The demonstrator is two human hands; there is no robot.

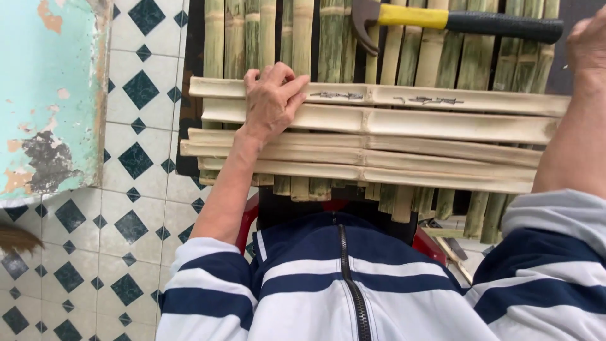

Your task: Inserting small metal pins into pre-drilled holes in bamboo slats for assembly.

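Observation:
My left hand (273, 101) rests on the left end of several pale split bamboo slats (404, 126) stacked crosswise on a mat of green bamboo poles (334, 44); its fingers curl over the top slat, by some small nails (338, 96) lying there. More nails (432, 100) lie further right on that slat. My right hand (588, 44) is at the upper right edge, mostly cut off, near the black grip of a claw hammer (442, 19) with a yellow neck that lies across the poles.
A tiled floor with dark diamond shapes (132, 158) lies to the left. A peeling turquoise wall (44, 95) stands at far left. A red seat frame (247, 218) shows under the bamboo, above my striped jacket.

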